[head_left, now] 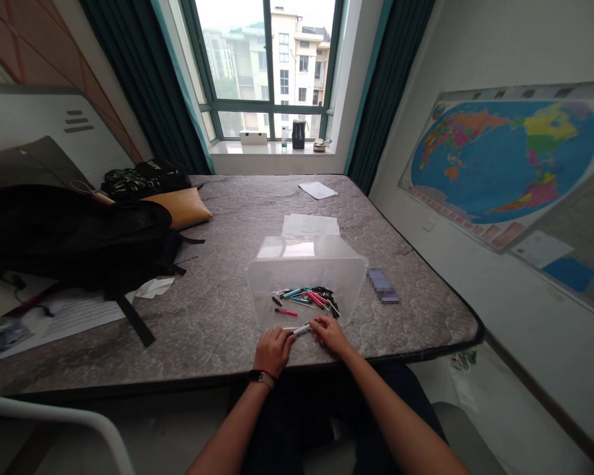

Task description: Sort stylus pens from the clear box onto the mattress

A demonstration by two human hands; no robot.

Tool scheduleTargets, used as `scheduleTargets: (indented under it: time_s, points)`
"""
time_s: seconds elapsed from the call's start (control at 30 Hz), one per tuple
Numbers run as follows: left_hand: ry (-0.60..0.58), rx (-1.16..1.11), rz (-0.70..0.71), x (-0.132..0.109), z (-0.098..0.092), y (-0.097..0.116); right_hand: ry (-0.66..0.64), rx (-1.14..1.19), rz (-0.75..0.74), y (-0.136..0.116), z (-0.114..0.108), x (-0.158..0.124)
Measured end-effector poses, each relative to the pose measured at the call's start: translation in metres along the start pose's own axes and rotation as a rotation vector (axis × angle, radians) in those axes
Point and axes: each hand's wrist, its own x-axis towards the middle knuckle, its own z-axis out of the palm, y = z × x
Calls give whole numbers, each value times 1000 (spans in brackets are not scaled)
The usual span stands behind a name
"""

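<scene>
**White Pen Held in 2 Hands at Front of Clear Plastic Box**

Clock directions are read from the centre of the clear plastic box (309, 269); 12 o'clock points to the window (267, 66).

The white pen (301, 328) is located at 6 o'clock, at the near edge of the box. The left hand (273, 349) is closed on its left end; the right hand (329, 335) pinches its right end between the fingertips. A watch (262, 378) is fitted to the left wrist.

A pile of pens (311, 296), with teal, red and black bodies, is visible in the box. 1 red pen (286, 312) lies apart, at 8 o'clock of the pile.

The box rests on a quilted mattress (218, 316). Printed sheets (310, 225) lie just beyond it at 12 o'clock. A pixelated purple item (383, 285) lies near it at 3 o'clock. A black backpack (69, 237) lies well apart at 9 o'clock; a world map (505, 158) hangs on the wall at 2 o'clock.
</scene>
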Motion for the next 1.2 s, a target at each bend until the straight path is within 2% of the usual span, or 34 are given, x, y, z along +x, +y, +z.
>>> scheduleTargets:
  time_s: [0.23,0.43,0.73,1.03,1.2]
  points:
    - [33,-27,-19,-1,1,-1,30,-22,-6,0,-1,-1]
    - [38,-41,-25,-1,0,-1,113,45,9,-1,2,-1]
    - [3,-23,-1,-1,1,-2,-26,69,27,-4,0,-3]
    - [-4,-2,-2,-1,2,-2,49,-142,-36,-5,4,-5]
    - [0,-2,-17,-1,2,-2,56,-171,-58,-6,5,-4]
